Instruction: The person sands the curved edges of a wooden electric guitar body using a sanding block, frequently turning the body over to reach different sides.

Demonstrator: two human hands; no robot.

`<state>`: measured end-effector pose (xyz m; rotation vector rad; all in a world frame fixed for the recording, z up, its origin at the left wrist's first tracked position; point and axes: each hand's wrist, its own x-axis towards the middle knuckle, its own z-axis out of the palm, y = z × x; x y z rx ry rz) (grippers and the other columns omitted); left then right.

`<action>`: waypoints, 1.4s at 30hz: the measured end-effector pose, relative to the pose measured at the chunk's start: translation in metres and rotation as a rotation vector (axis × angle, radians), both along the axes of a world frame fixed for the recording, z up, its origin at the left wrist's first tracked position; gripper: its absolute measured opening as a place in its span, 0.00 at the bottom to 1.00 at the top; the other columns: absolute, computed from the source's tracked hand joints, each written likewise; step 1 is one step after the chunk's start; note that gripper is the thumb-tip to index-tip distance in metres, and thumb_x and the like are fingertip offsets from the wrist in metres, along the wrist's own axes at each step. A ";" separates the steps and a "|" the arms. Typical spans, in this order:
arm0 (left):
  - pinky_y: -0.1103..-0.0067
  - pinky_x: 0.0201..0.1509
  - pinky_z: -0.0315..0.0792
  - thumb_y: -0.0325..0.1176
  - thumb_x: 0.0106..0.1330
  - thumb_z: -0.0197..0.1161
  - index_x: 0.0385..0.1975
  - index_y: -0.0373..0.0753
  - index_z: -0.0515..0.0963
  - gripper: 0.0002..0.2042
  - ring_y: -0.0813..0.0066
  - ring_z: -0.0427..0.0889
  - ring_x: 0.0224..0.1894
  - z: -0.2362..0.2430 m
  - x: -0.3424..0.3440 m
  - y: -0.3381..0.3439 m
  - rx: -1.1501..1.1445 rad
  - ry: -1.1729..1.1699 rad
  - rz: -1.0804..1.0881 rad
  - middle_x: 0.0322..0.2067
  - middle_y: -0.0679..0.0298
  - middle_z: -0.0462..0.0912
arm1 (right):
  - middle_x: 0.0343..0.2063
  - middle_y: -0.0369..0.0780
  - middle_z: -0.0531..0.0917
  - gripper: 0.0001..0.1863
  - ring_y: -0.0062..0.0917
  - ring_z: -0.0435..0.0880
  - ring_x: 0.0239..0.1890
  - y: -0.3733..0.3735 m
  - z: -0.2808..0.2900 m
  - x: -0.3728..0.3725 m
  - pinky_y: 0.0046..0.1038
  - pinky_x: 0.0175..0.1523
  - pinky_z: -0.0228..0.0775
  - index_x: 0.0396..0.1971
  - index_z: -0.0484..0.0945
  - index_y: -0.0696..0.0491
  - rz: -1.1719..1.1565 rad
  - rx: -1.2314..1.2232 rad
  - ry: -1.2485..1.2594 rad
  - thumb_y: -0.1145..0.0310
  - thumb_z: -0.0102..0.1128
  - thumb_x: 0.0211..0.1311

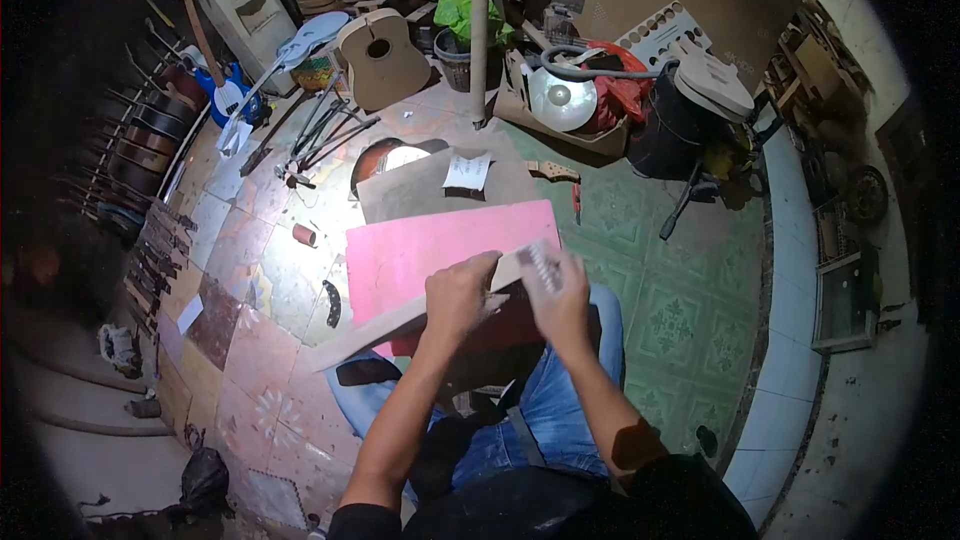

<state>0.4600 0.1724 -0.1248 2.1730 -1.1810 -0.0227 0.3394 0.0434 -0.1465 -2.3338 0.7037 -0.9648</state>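
My left hand grips a long pale wooden neck blank that slants from lower left up to the right across my lap. My right hand is blurred by motion and holds a small grey sanding block against the upper end of the wood. A pink board lies on the floor just beyond both hands. I sit with blue jeans under the work.
A grey board with a paper slip lies past the pink one. An unfinished guitar body, a blue electric guitar, several metal clamps and a rack of guitar necks stand left. A pole and black bin stand behind.
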 end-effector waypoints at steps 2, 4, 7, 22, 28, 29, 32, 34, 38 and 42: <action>0.61 0.33 0.77 0.42 0.49 0.75 0.40 0.45 0.80 0.19 0.52 0.86 0.32 0.008 -0.009 -0.010 0.006 -0.027 -0.036 0.29 0.58 0.85 | 0.49 0.48 0.84 0.26 0.34 0.85 0.46 -0.053 -0.042 0.002 0.35 0.53 0.76 0.55 0.78 0.61 0.040 0.792 -0.177 0.63 0.71 0.60; 0.61 0.33 0.77 0.42 0.50 0.74 0.40 0.46 0.80 0.18 0.53 0.86 0.32 0.000 -0.007 -0.006 -0.013 -0.011 -0.017 0.29 0.58 0.85 | 0.49 0.48 0.84 0.23 0.33 0.86 0.47 -0.054 -0.019 0.004 0.34 0.52 0.77 0.52 0.79 0.61 0.018 1.111 -0.106 0.65 0.71 0.61; 0.63 0.34 0.78 0.41 0.46 0.78 0.45 0.46 0.82 0.24 0.54 0.87 0.33 -0.007 -0.002 0.003 -0.009 -0.023 0.004 0.30 0.59 0.86 | 0.43 0.44 0.86 0.20 0.26 0.84 0.43 0.005 0.004 -0.008 0.29 0.49 0.77 0.50 0.79 0.62 0.005 0.211 -0.054 0.64 0.70 0.63; 0.65 0.35 0.79 0.39 0.42 0.81 0.47 0.46 0.83 0.27 0.56 0.87 0.34 -0.004 -0.004 0.003 -0.018 0.016 0.003 0.31 0.60 0.87 | 0.45 0.52 0.84 0.21 0.40 0.86 0.45 -0.035 -0.014 0.012 0.39 0.53 0.76 0.52 0.81 0.57 0.012 0.968 -0.110 0.65 0.72 0.62; 0.63 0.34 0.78 0.42 0.47 0.77 0.44 0.46 0.83 0.22 0.56 0.87 0.33 0.003 -0.004 -0.003 0.017 0.009 0.033 0.28 0.60 0.86 | 0.44 0.53 0.82 0.20 0.44 0.84 0.47 -0.031 0.000 0.013 0.41 0.52 0.76 0.50 0.81 0.58 0.062 0.697 -0.076 0.64 0.70 0.62; 0.63 0.33 0.78 0.43 0.48 0.77 0.44 0.46 0.83 0.22 0.56 0.87 0.32 0.005 -0.004 -0.005 0.030 -0.034 0.035 0.28 0.60 0.86 | 0.45 0.53 0.78 0.21 0.50 0.81 0.48 -0.042 -0.001 0.025 0.47 0.53 0.74 0.52 0.81 0.56 0.099 0.911 -0.122 0.63 0.70 0.61; 0.63 0.33 0.77 0.44 0.47 0.78 0.43 0.46 0.84 0.22 0.55 0.87 0.32 -0.009 0.008 0.000 -0.060 0.027 0.069 0.29 0.59 0.86 | 0.44 0.52 0.78 0.21 0.50 0.80 0.47 0.026 0.036 0.010 0.47 0.52 0.74 0.52 0.81 0.54 -0.005 0.208 0.114 0.63 0.69 0.61; 0.64 0.33 0.78 0.45 0.47 0.78 0.43 0.47 0.83 0.22 0.56 0.87 0.31 -0.004 0.004 -0.005 0.014 0.091 0.086 0.29 0.59 0.87 | 0.41 0.52 0.78 0.22 0.50 0.80 0.44 0.029 0.044 0.007 0.45 0.51 0.74 0.53 0.80 0.53 0.001 -0.105 0.127 0.61 0.70 0.61; 0.63 0.32 0.78 0.44 0.47 0.79 0.47 0.49 0.82 0.25 0.55 0.87 0.30 -0.008 0.002 -0.001 0.003 -0.037 0.043 0.28 0.61 0.87 | 0.40 0.53 0.77 0.23 0.50 0.79 0.45 -0.022 0.026 0.033 0.46 0.53 0.72 0.54 0.81 0.50 0.087 0.633 -0.013 0.60 0.70 0.59; 0.65 0.32 0.78 0.43 0.42 0.82 0.48 0.49 0.83 0.28 0.58 0.87 0.30 -0.008 0.004 -0.001 0.055 0.024 0.094 0.27 0.63 0.86 | 0.40 0.51 0.78 0.18 0.49 0.80 0.44 0.026 0.044 0.008 0.44 0.50 0.74 0.51 0.81 0.53 0.045 -0.062 0.124 0.64 0.67 0.62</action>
